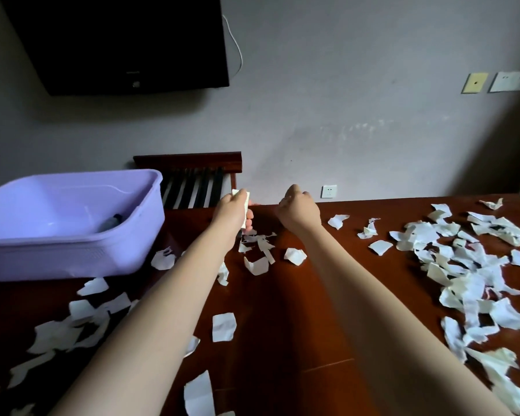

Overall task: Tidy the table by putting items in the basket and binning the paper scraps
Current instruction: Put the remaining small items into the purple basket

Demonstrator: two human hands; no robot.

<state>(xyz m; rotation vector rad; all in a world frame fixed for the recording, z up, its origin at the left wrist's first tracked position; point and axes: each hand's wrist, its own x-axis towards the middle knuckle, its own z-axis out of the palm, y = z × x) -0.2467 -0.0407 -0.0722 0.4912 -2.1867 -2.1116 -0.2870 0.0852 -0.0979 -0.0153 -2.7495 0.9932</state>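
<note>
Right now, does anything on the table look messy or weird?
Yes. Torn paper scraps are strewn all over the dark wooden table, thickest on the right. The left hand holds some scraps. The purple basket sits at the left, nearly empty.

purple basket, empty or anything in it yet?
Not empty. One dark object lies on the floor of the purple basket, near its right wall; what it is, cannot tell. No paper scraps visible inside.
</note>
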